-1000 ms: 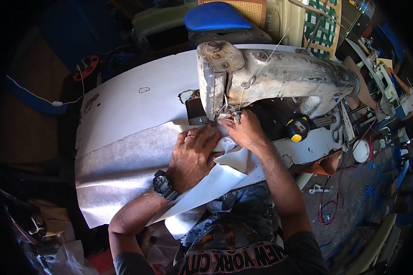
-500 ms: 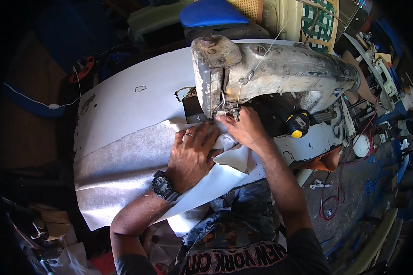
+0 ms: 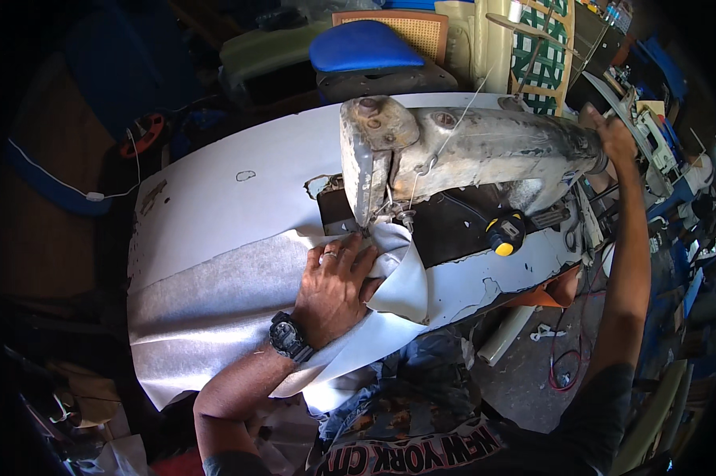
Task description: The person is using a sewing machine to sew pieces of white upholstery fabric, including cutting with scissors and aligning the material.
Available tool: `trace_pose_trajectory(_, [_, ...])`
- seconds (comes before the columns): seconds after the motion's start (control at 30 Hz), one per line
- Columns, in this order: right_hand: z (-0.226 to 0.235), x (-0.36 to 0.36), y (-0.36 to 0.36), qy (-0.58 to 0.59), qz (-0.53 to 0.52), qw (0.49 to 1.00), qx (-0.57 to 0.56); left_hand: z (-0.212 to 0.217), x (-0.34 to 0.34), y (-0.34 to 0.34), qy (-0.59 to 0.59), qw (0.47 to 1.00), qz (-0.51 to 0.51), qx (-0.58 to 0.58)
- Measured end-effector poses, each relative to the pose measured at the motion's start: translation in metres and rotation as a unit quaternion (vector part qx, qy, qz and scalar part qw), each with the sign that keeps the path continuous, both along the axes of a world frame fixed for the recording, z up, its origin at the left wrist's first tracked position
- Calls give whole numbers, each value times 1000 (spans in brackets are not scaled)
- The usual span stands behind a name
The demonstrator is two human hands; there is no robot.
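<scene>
A worn, grey-white sewing machine [image 3: 493, 147] stands on the white tabletop, its thread running down to the needle area. Pale, silvery sheet material [image 3: 215, 293] lies under its head, with a folded white flap [image 3: 402, 289] at the right. My left hand [image 3: 334, 282] lies on this material, fingers stretched toward the needle, a ring and a black watch showing. At the machine's far right end, my right hand [image 3: 616, 143] reaches round the handwheel, its fingers bent and partly hidden. The needle tip is hard to make out.
A black and yellow tape measure [image 3: 505, 232] sits on the table beneath the machine's arm. Behind are a blue padded seat [image 3: 366, 45] and a cane-webbed panel [image 3: 406, 30]. A red cord [image 3: 560, 377] and a pale roll [image 3: 505, 335] lie at the lower right.
My right hand has left the material beside the needle and moved up and right to the machine's far end. My left hand stays on the material.
</scene>
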State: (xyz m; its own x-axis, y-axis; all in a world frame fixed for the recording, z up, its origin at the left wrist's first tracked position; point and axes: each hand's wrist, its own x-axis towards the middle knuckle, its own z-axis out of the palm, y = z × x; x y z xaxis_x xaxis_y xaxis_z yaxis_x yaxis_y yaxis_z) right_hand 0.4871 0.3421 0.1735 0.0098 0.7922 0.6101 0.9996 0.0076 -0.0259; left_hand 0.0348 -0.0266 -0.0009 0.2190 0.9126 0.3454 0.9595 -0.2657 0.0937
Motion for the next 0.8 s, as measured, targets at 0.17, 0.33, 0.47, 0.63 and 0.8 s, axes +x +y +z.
trace_pose_trajectory(0.17, [-31,58,51,275,223,911,-209,-2,1,2,-1,1000,-4,-3])
trace_pose_trajectory(0.33, [-85,52,22,383,215,893,102,1,-2,-4,14,1000,2,1])
trace_pose_trajectory(0.47, [-93,57,19,356,202,910,-57,-1,-14,-13,20,1000,16,-3])
trace_pose_trajectory(0.63, [-62,62,10,227,249,942,-7,8,-2,5,17,999,-30,11])
trace_pose_trajectory(0.8, [-112,-20,-5,29,54,979,193,0,-13,5,-27,997,-65,38])
